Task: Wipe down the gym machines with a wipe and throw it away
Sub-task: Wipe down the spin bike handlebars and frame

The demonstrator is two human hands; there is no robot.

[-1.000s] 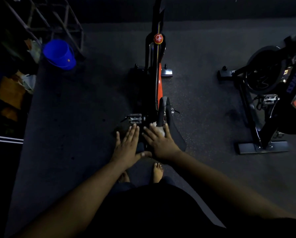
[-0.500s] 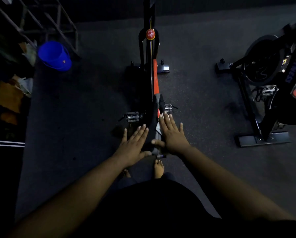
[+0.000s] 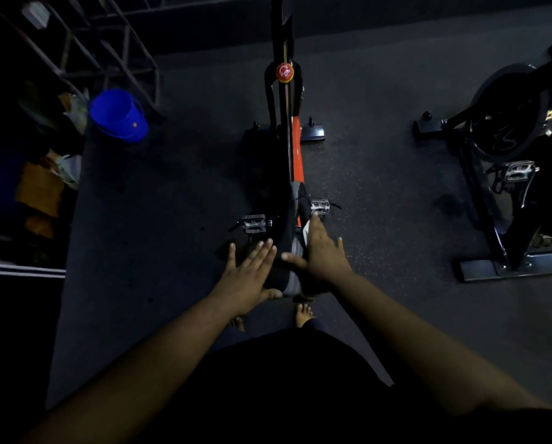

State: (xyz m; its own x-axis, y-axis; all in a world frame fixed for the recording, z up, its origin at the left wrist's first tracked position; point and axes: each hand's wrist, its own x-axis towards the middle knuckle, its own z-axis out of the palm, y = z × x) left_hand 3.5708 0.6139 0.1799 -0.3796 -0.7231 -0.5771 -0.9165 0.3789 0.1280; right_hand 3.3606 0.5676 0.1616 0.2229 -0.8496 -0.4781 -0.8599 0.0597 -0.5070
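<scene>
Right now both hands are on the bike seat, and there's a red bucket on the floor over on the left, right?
Almost. The bucket is blue, not red; the head view shows it on the floor at the left. The rest holds: the left hand and the right hand both lie with straight fingers on the bike seat. The only red thing is the round knob on the bike.

Wipe [image 3: 307,231]: mostly hidden under my right hand [image 3: 324,257]; only a pale strip shows.
Second bike [image 3: 521,174]: cut off at the right edge.
Shelf clutter [image 3: 44,184]: too dark to identify.
</scene>
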